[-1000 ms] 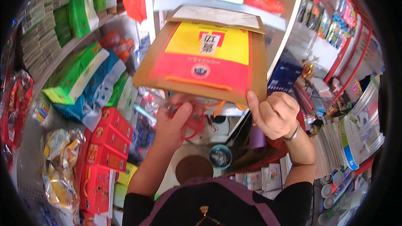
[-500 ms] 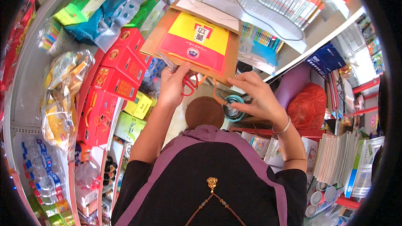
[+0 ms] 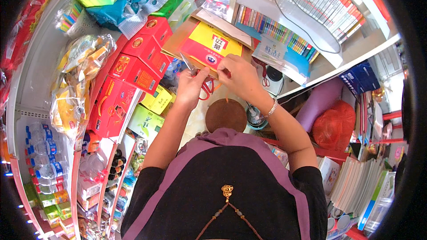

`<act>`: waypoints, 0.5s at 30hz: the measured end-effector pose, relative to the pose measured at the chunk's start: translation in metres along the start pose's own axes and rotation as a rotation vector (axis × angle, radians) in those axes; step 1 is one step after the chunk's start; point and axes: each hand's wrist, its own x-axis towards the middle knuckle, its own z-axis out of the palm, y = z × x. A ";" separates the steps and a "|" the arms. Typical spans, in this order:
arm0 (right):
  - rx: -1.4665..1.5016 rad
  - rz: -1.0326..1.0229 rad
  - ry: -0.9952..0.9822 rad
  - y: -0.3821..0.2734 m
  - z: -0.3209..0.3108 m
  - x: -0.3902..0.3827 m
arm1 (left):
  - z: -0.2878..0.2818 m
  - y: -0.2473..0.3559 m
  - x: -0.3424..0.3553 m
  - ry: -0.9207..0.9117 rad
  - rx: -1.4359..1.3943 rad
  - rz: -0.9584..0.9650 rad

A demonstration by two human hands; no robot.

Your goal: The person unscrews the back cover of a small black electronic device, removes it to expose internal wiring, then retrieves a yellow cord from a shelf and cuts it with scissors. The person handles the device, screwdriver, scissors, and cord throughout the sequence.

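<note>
A flat brown paper packet (image 3: pixel 204 35) with a yellow and red front is held up in front of me. My left hand (image 3: pixel 190 88) grips red-handled scissors (image 3: pixel 207 90), their blades pointing up across the packet's left corner. The left thumb also rests by the packet's near edge. At that same edge, just to the right, the bent fingers of my right hand (image 3: pixel 240 78) are pinched together; what is between them is hidden. Part of a thin orange strip (image 3: pixel 227 93) shows below the right hand.
A round brown stool seat (image 3: pixel 226 114) is below my hands. Red boxes (image 3: pixel 116 104), bagged snacks (image 3: pixel 78 89) and water bottles (image 3: pixel 46 151) fill the left shelves. Ahead on the right is a white shelf (image 3: pixel 307 18) with rows of small packs. A red bag (image 3: pixel 334 124) lies at right.
My right hand has moved left and forward from beside the packet onto its near edge, its spread fingers closing. The packet appears lower and more tilted. The left hand keeps the scissors.
</note>
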 end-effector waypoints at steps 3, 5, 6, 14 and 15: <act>0.134 0.134 0.079 0.007 0.016 -0.004 | 0.000 0.007 -0.005 0.025 0.106 -0.074; 0.493 0.262 0.055 0.019 0.013 0.009 | -0.003 0.007 -0.004 0.026 0.179 -0.081; 0.672 0.329 0.041 0.025 0.012 0.016 | -0.003 0.007 -0.007 0.022 0.343 -0.119; 0.521 0.347 -0.031 0.027 -0.029 0.070 | -0.010 0.005 -0.004 -0.028 0.930 0.119; 0.424 0.285 -0.024 0.028 -0.032 0.075 | -0.012 0.002 -0.003 -0.026 0.897 0.178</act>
